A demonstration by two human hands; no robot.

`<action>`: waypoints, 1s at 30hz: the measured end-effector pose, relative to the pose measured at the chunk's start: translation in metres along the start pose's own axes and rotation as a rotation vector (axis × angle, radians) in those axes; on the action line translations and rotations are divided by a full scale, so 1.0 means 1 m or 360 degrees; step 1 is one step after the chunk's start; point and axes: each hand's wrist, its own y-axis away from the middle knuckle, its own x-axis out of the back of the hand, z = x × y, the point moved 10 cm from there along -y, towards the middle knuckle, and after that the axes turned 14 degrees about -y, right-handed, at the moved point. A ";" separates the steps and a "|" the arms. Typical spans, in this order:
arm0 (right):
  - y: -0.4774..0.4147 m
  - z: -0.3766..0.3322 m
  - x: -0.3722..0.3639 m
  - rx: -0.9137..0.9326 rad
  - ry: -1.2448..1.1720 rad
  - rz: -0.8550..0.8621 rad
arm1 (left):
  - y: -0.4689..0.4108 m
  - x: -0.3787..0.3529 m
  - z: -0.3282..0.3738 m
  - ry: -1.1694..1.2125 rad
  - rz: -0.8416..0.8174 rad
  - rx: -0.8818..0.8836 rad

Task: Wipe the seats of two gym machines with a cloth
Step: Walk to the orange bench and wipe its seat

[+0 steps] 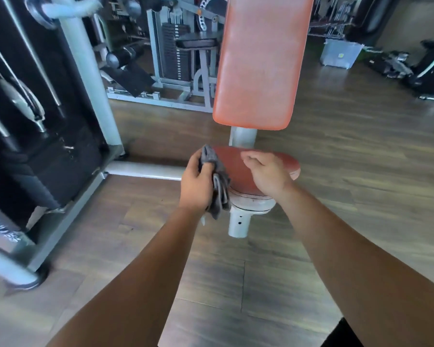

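The grey cloth (219,191) looks light, soft and limp, folded into a loose bundle that will drape and bunch rather than hold a shape. It is best held by gathering the folds in the palm, so that a flat pad of fabric faces down for wiping. The left grip (197,182) has it this way, fingers and thumb curled round the upper part, just at the left edge of the red seat (236,171). The bundle's long axis runs far to near: its top end pokes out beyond the fingers on the far side, and its loose tail hangs down near the wrist, beside the white seat post (238,222). The right grip (266,171) is over the seat's right half, fingers loosely curled and holding nothing; whether it touches the pad cannot be told. The seat faces up, seems firm and smooth-skinned, and spreads widest left to right below the upright backrest (258,63).
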 end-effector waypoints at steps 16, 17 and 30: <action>-0.023 0.046 -0.060 0.0287 0.0719 -0.0531 | -0.010 -0.041 -0.130 0.0827 0.0052 0.0254; -0.024 0.048 -0.060 0.0293 0.0712 -0.0527 | -0.011 -0.051 -0.131 0.0846 0.0033 0.0250; -0.025 0.049 -0.067 0.0292 0.0766 -0.0541 | 0.012 -0.071 -0.103 0.0586 0.0127 0.0212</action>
